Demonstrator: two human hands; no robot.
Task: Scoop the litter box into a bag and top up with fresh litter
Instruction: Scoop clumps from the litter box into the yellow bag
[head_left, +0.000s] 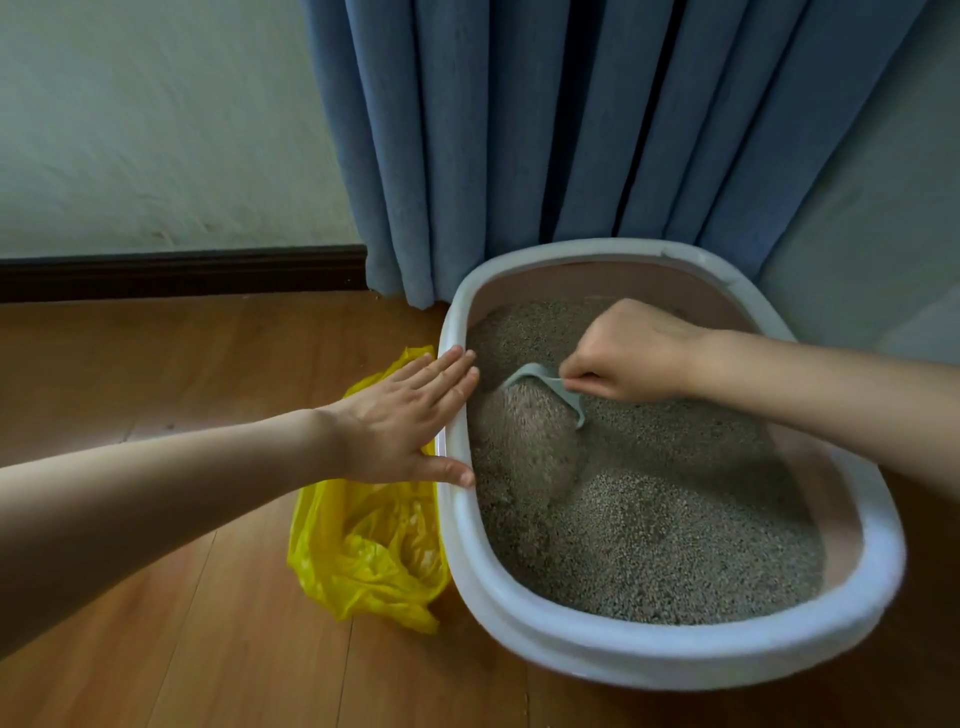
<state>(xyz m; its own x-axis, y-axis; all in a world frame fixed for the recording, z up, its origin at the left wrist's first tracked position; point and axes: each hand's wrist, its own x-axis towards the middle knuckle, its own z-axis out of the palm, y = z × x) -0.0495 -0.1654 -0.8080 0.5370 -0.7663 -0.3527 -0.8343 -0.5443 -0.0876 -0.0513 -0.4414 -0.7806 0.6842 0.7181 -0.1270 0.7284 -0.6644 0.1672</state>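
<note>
grey scoop (545, 387), pinched by the right hand (631, 351), sifted litter (649, 535); flat left hand (410, 415) steadied the box (675, 657). next, probably, carry clumps to the yellow bag (363, 545).

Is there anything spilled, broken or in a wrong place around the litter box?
Nothing serious stands out. A few small specks lie on the wooden floor near the curtain, possibly stray litter. The yellow bag lies crumpled on the floor against the litter box, partly under the left hand; its opening does not show.
</note>
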